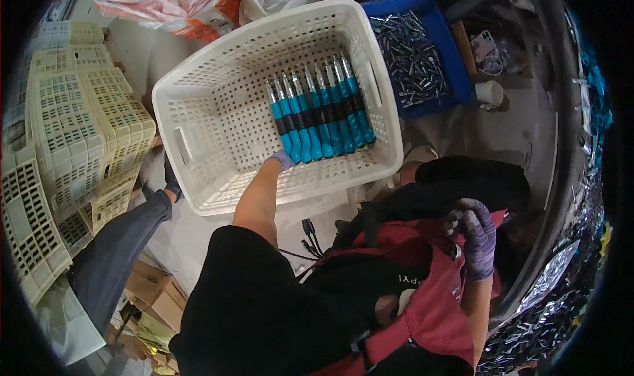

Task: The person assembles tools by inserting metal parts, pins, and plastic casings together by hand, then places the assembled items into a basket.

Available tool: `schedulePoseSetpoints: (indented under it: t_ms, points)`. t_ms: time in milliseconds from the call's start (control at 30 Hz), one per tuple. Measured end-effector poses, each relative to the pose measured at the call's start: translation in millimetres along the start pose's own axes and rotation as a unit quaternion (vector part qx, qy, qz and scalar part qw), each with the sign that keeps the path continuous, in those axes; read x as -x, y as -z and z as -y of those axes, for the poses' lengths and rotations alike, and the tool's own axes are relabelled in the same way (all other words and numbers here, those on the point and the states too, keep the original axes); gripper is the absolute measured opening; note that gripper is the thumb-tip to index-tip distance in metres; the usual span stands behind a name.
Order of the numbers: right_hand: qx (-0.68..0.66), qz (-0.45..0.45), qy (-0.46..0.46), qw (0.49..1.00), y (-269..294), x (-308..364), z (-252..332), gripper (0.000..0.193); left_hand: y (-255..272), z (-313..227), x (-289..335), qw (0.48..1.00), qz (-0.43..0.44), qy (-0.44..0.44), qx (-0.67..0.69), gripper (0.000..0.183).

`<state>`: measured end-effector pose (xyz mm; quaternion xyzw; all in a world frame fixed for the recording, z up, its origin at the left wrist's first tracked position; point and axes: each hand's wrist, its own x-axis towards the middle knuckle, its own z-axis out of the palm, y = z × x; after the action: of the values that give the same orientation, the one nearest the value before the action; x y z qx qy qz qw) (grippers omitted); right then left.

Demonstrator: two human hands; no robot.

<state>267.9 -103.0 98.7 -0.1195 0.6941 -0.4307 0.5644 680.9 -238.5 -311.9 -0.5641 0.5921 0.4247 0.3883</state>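
Note:
Inside a white plastic basket [198,184] lies a row of several blue-handled metal tools [327,115], side by side, each with a slim silver end and a black band around its middle. Their exact kind is not clear. My left hand [281,159], in a greyish-purple glove, reaches over the basket's near wall and touches the lower end of the leftmost handle. Most of its fingers are hidden. Raised in front of my chest, to the right, my gloved right hand [477,234] has its fingers curled in. Whatever they enclose, if anything, is hidden.
Behind the basket on the right is a blue bin [456,79] of small metal parts. Cream crates [72,125] are stacked at left, near another person's leg [122,257]. White sacks [165,6] lie at the back. A white cup [489,93] stands right of the bin.

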Motion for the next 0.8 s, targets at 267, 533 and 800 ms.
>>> schedulePoseSetpoints:
  t_ms: [267,533,800]
  points:
    - [-0.034,0.013,0.026,0.999,43,21,20,0.026,-3,51,-36,0.988,0.056,-0.027,-0.141,0.055]
    - [-0.012,-0.141,0.21,0.967,153,78,-3,0.028,160,-260,173,0.893,-0.1,-0.081,-0.432,0.039]
    - [0.108,-0.43,0.286,0.849,315,134,31,0.028,126,-581,426,0.764,0.229,-0.577,-0.174,0.034]
